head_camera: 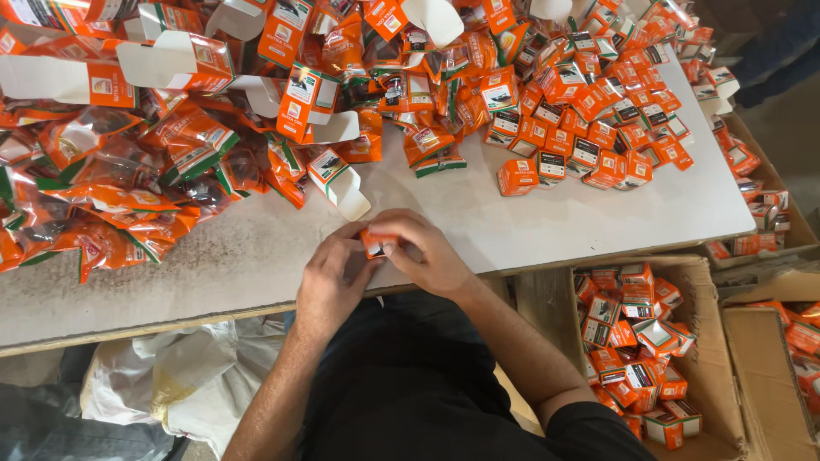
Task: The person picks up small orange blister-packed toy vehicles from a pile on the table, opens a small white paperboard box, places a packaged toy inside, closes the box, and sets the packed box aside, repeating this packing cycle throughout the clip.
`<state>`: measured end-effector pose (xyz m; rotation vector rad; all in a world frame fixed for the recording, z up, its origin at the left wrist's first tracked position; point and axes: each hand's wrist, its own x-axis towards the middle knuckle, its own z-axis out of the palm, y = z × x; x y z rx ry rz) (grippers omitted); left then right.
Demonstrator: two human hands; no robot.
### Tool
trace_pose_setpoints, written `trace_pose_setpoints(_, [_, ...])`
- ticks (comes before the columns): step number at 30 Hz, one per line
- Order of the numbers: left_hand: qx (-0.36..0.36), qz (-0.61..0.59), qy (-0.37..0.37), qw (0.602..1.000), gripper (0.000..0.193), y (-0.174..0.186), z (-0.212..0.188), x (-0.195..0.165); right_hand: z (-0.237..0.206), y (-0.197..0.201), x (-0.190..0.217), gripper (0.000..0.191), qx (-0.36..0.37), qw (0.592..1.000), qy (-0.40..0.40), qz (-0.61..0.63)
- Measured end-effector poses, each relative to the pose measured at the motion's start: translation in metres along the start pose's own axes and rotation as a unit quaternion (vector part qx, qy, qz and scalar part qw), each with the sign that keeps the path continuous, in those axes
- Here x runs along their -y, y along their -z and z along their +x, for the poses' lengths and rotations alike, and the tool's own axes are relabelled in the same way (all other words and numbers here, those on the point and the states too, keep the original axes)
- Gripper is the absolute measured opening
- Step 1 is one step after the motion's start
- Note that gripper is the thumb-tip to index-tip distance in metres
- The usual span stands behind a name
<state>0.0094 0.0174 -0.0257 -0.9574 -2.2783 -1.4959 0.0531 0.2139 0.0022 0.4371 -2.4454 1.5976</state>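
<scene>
Hands: left hand [331,277] and right hand [420,252] both pinch a small orange box [376,244], lower centre.
Hidden: fingers cover most of it.
Surface [547,218]: pale.

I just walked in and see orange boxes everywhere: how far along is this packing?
Done: closed small orange boxes heaped on the white table, more filling the cardboard carton beside the person. In hand: the left hand and right hand together hold one small orange box at the table edge. Left: a large heap of orange sachets and open, unfilled boxes. Plenty seems to remain.
</scene>
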Motion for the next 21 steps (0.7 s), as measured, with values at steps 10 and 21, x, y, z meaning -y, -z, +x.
trace_pose_setpoints(10, [0.012,-0.050,0.007,0.999,0.046,0.006,0.004,-0.001,-0.002,-0.011,-0.006,0.029,-0.050,0.990,0.065,-0.110])
trace_pose_setpoints(21, [0.045,0.149,-0.150,0.976,0.024,0.032,-0.032,-0.007,-0.012,-0.007,0.020,0.042,-0.013,0.906,0.163,-0.390])
